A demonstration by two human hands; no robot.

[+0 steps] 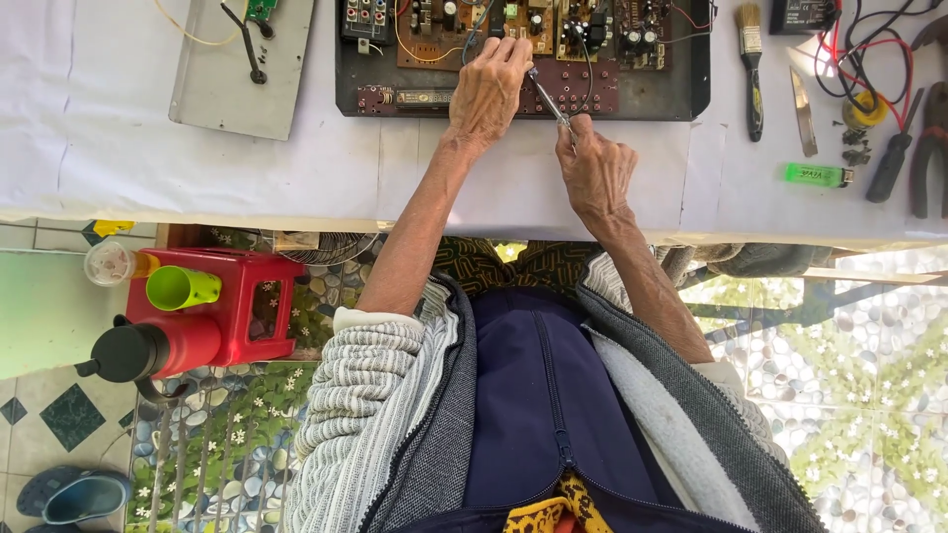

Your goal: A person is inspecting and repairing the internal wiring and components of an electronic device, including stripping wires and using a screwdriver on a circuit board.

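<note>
both forearms reach forward over the white-covered table (197, 168). the left hand (489, 89) arches over the open chassis (642, 99), fingers curled together on a circuit board (533, 25). the right hand (595, 170), at the chassis's near edge, pinches a slim metal tool (548, 99) angled toward the board.

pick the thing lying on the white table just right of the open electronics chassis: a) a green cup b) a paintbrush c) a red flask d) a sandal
b: the paintbrush with a black handle lies on the white table just right of the chassis; the flask, cup and sandal are down by the floor at the left.
</note>
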